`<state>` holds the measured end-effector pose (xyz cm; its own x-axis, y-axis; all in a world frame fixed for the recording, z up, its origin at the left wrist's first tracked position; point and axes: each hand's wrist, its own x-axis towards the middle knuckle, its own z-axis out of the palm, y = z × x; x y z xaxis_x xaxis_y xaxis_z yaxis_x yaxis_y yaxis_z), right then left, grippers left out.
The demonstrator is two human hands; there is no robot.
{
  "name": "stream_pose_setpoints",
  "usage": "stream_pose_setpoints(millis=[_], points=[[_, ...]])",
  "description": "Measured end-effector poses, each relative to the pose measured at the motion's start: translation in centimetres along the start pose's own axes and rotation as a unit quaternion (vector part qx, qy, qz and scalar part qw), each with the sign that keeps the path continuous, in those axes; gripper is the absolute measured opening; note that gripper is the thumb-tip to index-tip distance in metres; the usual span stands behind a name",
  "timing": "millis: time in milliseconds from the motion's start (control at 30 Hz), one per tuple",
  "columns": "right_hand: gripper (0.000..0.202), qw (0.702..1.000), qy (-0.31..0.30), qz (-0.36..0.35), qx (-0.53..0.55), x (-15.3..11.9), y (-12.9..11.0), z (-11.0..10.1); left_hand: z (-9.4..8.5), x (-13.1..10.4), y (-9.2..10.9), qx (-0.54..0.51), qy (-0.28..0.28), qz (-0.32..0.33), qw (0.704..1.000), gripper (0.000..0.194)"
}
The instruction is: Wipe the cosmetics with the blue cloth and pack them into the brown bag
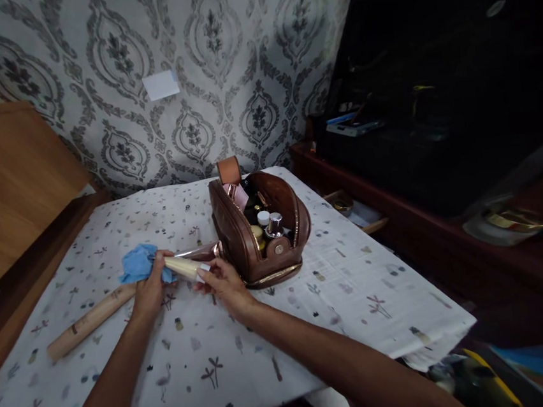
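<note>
fingers of the left hand (pixel 153 288): bent around the left end of the pale yellow tube (pixel 181 267), with a crumpled blue cloth (pixel 137 262) bunched about them.
fingers of the right hand (pixel 230 290): drawn into a pinch at the tube's white right end; the exact contact of the thumb cannot be made out.
pale yellow tube: held between the two hands, over the near side of the brown cosmetic bag's left flank; whether the desk (pixel 197 377) is touched cannot be told.
tube's long axis: laid roughly left to right, the right end angled slightly toward the wearer.
brown cosmetic bag (pixel 234 239): stood unzipped on the desk, just beyond and to the right of the right hand, which is the nearer of the two.
bag's mouth: faced upward, with a silver-capped bottle (pixel 274 225) seen inside.
rose-gold cylinder (pixel 194 254): set behind the tube, its right end close to the bag.
tan cylinder (pixel 91 322): rested on the desk to the left, slanted, its far end by the left hand.
</note>
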<state>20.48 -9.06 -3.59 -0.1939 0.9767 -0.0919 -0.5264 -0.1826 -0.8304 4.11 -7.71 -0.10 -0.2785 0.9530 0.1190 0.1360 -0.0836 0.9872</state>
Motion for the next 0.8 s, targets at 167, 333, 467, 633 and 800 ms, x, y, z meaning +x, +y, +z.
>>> stream_pose_setpoints(millis=[167,333,467,633,800], points=[[0.048,0.998,0.008,0.011,-0.055,0.1,0.3,-0.1,-0.1,0.3,-0.7,-0.004,-0.003,-0.002,1.0,0.057],[0.044,0.994,0.001,-0.034,-0.101,0.2,0.6,-0.2,-0.1,0.5,-0.9,-0.04,0.008,-0.014,0.999,0.054],[0.036,0.979,0.008,-0.098,-0.178,0.0,0.6,-0.5,-0.1,0.7,-1.6,-0.054,0.022,-0.044,0.997,0.054],[0.039,0.966,0.006,-0.108,-0.236,-0.1,0.5,-1.0,0.1,0.9,-2.6,-0.081,0.029,-0.066,0.994,0.055],[0.054,0.989,-0.002,-0.039,-0.141,0.2,1.0,-1.1,0.1,1.6,-3.5,-0.108,0.057,-0.083,0.989,0.056]])
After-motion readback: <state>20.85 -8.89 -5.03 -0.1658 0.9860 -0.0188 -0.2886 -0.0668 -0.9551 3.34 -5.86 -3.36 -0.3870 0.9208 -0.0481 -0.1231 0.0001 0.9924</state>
